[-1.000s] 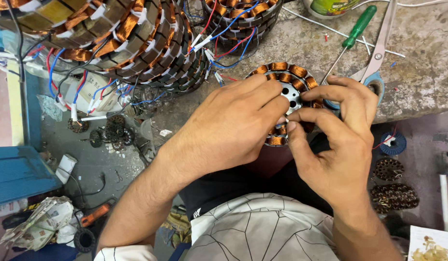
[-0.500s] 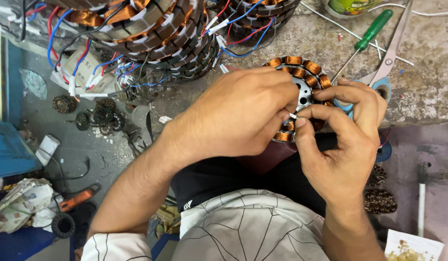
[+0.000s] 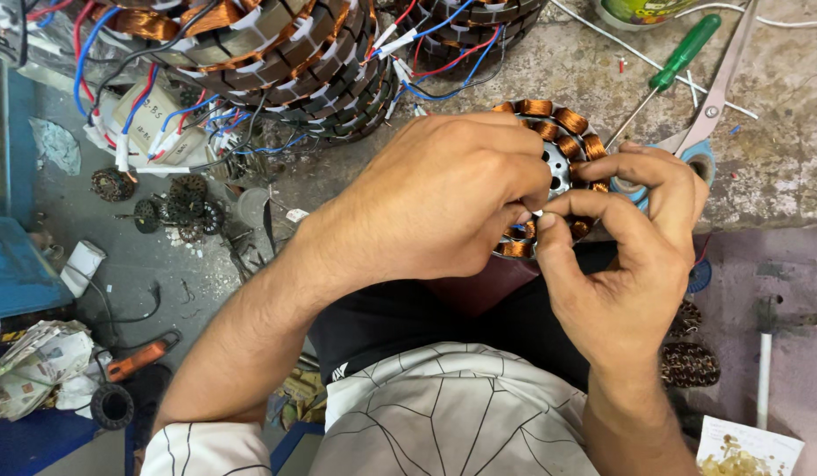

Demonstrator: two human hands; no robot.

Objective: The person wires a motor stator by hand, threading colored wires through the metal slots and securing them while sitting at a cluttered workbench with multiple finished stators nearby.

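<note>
We see left hand (image 3: 443, 198) still clamped over round copper-wound stator (image 3: 558, 154); right hand (image 3: 624, 234) fingertips now pinched tighter at inner coil edge, working winding.

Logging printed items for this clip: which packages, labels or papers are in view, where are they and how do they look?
Paper tag: upper left under the wound stators, beige, rectangular, handwritten.
Container: top edge, round, green and yellow label.
Crumpled printed paper: lower left floor, whitish.
Card: bottom right corner, white, angled.

White short-sleeved shirt with thin dark web-like lines, black panel at the chest, bare forearms and hands (image 3: 443, 198).
</note>
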